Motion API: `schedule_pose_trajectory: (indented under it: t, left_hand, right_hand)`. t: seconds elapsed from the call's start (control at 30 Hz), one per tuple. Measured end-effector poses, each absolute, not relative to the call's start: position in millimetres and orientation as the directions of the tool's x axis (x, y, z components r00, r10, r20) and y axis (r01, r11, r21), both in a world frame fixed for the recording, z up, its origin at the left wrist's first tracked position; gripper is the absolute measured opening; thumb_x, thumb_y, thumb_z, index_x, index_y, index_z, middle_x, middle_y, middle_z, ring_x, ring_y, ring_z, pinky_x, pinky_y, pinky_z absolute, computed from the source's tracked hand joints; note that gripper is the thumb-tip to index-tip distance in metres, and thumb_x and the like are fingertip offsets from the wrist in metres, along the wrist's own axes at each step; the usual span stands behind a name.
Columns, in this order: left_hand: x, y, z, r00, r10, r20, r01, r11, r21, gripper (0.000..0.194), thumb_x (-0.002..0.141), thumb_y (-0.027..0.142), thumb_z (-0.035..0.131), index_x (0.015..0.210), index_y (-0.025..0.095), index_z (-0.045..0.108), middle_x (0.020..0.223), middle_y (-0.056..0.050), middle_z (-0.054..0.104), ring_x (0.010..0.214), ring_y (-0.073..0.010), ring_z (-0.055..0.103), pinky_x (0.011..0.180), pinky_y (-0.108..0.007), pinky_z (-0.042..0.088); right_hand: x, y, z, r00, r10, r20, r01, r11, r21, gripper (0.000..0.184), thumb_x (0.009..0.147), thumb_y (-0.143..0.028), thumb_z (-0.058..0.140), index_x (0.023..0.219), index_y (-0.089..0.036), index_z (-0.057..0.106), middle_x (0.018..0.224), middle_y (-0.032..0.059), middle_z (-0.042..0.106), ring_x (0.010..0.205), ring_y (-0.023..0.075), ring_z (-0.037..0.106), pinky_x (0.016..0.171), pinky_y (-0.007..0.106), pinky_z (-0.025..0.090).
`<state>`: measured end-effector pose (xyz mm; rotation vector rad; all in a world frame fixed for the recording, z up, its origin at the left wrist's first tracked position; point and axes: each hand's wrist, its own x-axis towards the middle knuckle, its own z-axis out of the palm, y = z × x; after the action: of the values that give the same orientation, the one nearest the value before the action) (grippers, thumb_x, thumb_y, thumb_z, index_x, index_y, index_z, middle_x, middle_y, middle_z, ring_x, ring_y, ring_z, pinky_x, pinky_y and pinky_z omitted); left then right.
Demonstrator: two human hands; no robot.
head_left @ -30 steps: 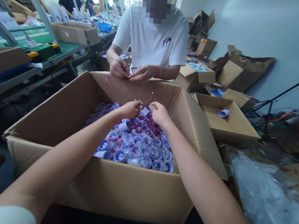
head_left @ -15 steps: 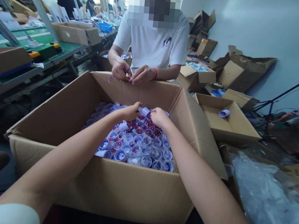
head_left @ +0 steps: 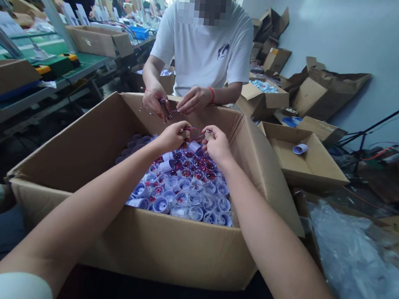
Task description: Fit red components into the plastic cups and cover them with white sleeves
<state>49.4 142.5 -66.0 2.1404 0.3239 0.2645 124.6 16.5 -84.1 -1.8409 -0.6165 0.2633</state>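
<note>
My left hand (head_left: 177,136) is closed on a bunch of small parts with thin reddish wires, above the pile in the big cardboard box (head_left: 135,241). Opposite it, my right hand (head_left: 216,144) pinches a small silvery part. Thin wires (head_left: 197,133) stretch between the two hands. Beneath them lie many pale violet plastic cups (head_left: 160,205), some in clear wrap. Red wired parts (head_left: 198,165) are heaped among and inside the cups. What exactly the parts are is too small to tell.
Across the box, a person in a white T-shirt (head_left: 203,52) handles similar wired parts. At right stands a shallow carton (head_left: 309,170) with one violet cup (head_left: 300,149). Clear plastic bags (head_left: 348,246) lie nearer. A workbench (head_left: 88,63) runs along the left; flattened cartons (head_left: 326,91) lean by the wall.
Both my hands have risen from the cups, drawing wires out between them. The co-worker's hands have moved slightly apart.
</note>
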Motion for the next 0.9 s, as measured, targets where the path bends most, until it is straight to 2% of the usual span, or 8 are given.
schedule_pose_trajectory:
  t: [0.1, 0.23, 0.3, 0.37, 0.5, 0.67, 0.8, 0.9]
  left_hand:
    - [48, 143, -70, 0.954, 0.298, 0.018, 0.172, -0.597, 0.784, 0.031, 0.084, 0.011, 0.036, 0.113, 0.018, 0.045, 0.062, 0.003, 0.051, 0.046, -0.0067, 0.046, 0.045, -0.017, 0.034]
    - [44, 146, -82, 0.956, 0.241, -0.165, 0.292, -0.781, 0.553, 0.066, 0.069, 0.001, 0.046, 0.131, 0.017, 0.031, 0.055, 0.007, 0.045, 0.044, -0.0085, 0.041, 0.047, -0.019, 0.031]
    - [42, 145, -85, 0.941, 0.236, -0.244, 0.329, -0.809, 0.487, 0.070, 0.066, 0.000, 0.048, 0.132, 0.016, 0.031, 0.051, 0.008, 0.042, 0.043, -0.0094, 0.040, 0.045, -0.020, 0.030]
    - [42, 143, -84, 0.937, 0.248, -0.246, 0.344, -0.771, 0.536, 0.067, 0.068, 0.001, 0.049, 0.131, 0.017, 0.032, 0.052, 0.007, 0.044, 0.044, -0.0097, 0.043, 0.045, -0.019, 0.031]
    - [47, 142, -78, 0.939, 0.302, -0.163, 0.317, -0.583, 0.748, 0.050, 0.072, 0.000, 0.046, 0.118, 0.018, 0.041, 0.064, 0.003, 0.054, 0.049, -0.0083, 0.051, 0.048, -0.019, 0.037]
    - [50, 142, -70, 0.928, 0.360, -0.098, 0.260, -0.436, 0.862, 0.033, 0.071, -0.003, 0.044, 0.096, 0.017, 0.049, 0.071, 0.001, 0.057, 0.048, -0.0057, 0.052, 0.044, -0.017, 0.036]
    - [48, 138, -65, 0.917, 0.396, -0.046, 0.218, -0.401, 0.890, 0.025, 0.068, -0.006, 0.043, 0.081, 0.016, 0.048, 0.068, 0.001, 0.056, 0.045, -0.0050, 0.050, 0.040, -0.017, 0.034]
    - [48, 135, -63, 0.911, 0.413, -0.010, 0.185, -0.386, 0.904, 0.023, 0.069, -0.005, 0.043, 0.077, 0.016, 0.047, 0.067, 0.001, 0.055, 0.042, -0.0040, 0.048, 0.037, -0.016, 0.032]
  right_hand:
    - [125, 18, -91, 0.826, 0.561, 0.062, 0.280, -0.312, -0.908, 0.021, 0.088, -0.025, 0.036, 0.100, -0.023, 0.053, 0.060, -0.0037, 0.053, 0.048, 0.0103, 0.053, 0.051, 0.021, 0.043]
    - [123, 18, -105, 0.790, 0.599, -0.131, 0.297, -0.561, -0.773, 0.033, 0.082, -0.020, 0.048, 0.116, -0.024, 0.047, 0.064, -0.0007, 0.059, 0.050, 0.0144, 0.055, 0.057, 0.027, 0.046]
    - [122, 18, -110, 0.773, 0.600, -0.207, 0.319, -0.649, -0.691, 0.037, 0.079, -0.018, 0.053, 0.115, -0.021, 0.048, 0.068, 0.0029, 0.062, 0.055, 0.0166, 0.058, 0.061, 0.029, 0.047]
    - [123, 19, -111, 0.756, 0.612, -0.231, 0.331, -0.663, -0.672, 0.025, 0.079, -0.020, 0.054, 0.104, -0.017, 0.056, 0.070, 0.0061, 0.064, 0.059, 0.0176, 0.060, 0.064, 0.029, 0.047]
    - [130, 21, -111, 0.763, 0.634, -0.123, 0.334, -0.551, -0.765, 0.011, 0.080, -0.023, 0.053, 0.081, -0.016, 0.061, 0.070, 0.0057, 0.064, 0.064, 0.0159, 0.060, 0.064, 0.026, 0.047]
    - [132, 23, -112, 0.812, 0.583, -0.016, 0.311, -0.456, -0.834, 0.015, 0.081, -0.017, 0.048, 0.090, -0.019, 0.060, 0.070, 0.0020, 0.063, 0.064, 0.0141, 0.061, 0.062, 0.025, 0.048]
    - [126, 24, -106, 0.816, 0.573, -0.069, 0.199, -0.392, -0.898, 0.018, 0.082, -0.013, 0.046, 0.096, -0.016, 0.057, 0.076, 0.0045, 0.062, 0.058, 0.0119, 0.059, 0.060, 0.025, 0.050]
    - [121, 24, -101, 0.781, 0.620, -0.074, 0.161, -0.314, -0.936, 0.016, 0.084, -0.013, 0.043, 0.093, -0.016, 0.056, 0.069, 0.0018, 0.059, 0.052, 0.0103, 0.057, 0.055, 0.024, 0.050]
